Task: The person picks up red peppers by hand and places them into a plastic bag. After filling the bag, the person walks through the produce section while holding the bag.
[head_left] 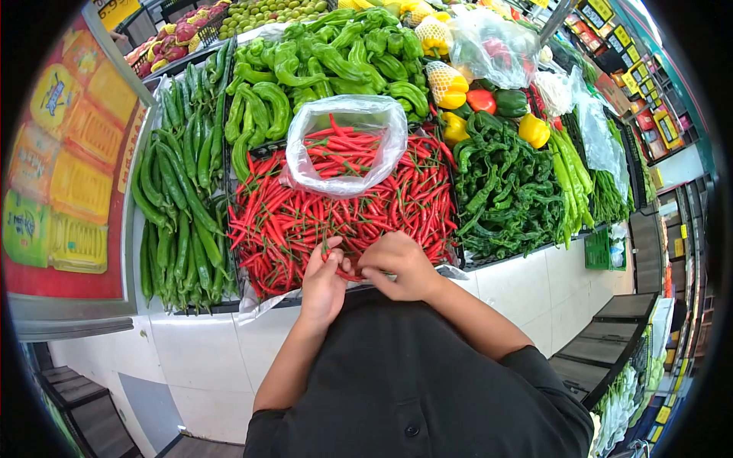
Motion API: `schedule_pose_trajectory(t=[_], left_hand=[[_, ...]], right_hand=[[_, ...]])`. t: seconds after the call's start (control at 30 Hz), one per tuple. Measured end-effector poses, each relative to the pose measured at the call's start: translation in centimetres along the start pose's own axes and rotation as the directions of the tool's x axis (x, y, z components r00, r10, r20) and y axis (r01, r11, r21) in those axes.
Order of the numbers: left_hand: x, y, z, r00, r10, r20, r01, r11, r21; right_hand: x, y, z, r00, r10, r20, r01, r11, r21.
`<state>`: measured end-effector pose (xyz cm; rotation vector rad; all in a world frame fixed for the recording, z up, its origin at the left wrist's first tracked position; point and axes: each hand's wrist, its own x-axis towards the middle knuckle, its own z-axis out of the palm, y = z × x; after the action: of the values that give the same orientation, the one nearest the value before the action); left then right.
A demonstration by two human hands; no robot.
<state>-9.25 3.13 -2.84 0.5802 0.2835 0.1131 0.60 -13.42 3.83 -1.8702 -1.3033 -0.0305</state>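
Note:
Red chili peppers (267, 221) fill a bin in front of me. At its near edge my left hand (324, 286) is closed in a pinch on a red chili pepper (350, 275), and a green stem shows at its fingertips. My right hand (405, 267) is curled, palm down, just to the right, with its fingertips at the same chili; part of the grip is hidden. Beyond both hands a clear plastic bag (294, 153) stands with its mouth spread open on the chili pile, and red chilies show inside its rim.
Long green peppers (179, 183) lie to the left, and light green peppers (336, 57) are heaped behind. Dark wrinkled peppers (504, 183) and yellow bell peppers (534, 131) are on the right. A freezer-like cabinet (76, 290) borders the far left. A green crate (603, 252) sits lower right.

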Motion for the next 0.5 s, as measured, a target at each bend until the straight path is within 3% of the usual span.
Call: schedule_pose_trajectory(t=[0.07, 0.13, 0.23, 0.33, 0.5], left_hand=[[0.0, -0.1, -0.3, 0.999, 0.032, -0.012, -0.032, 0.999, 0.001], [0.1, -0.2, -0.6, 0.997, 0.08, -0.002, -0.08, 0.997, 0.007], [0.3, -0.4, -0.8, 0.995, 0.098, -0.02, -0.097, 0.995, 0.014], [0.1, -0.2, -0.4, 0.995, 0.094, -0.033, -0.094, 0.995, -0.012], [0.0, 0.0, -0.5, 0.994, 0.096, -0.058, -0.098, 0.995, -0.021]], right_hand=[[-0.8, 2.6, 0.7, 0.98, 0.105, -0.17, -0.126, 0.985, -0.119], [-0.7, 4.3, 0.6, 0.973, 0.193, -0.127, -0.226, 0.909, -0.351], [-0.8, 5.5, 0.8, 0.968, 0.24, -0.071, -0.243, 0.829, -0.504], [-0.3, 5.7, 1.7, 0.956, 0.289, -0.052, -0.263, 0.766, -0.586], [0.6, 5.4, 1.6, 0.975, 0.177, -0.134, -0.22, 0.855, -0.47]])
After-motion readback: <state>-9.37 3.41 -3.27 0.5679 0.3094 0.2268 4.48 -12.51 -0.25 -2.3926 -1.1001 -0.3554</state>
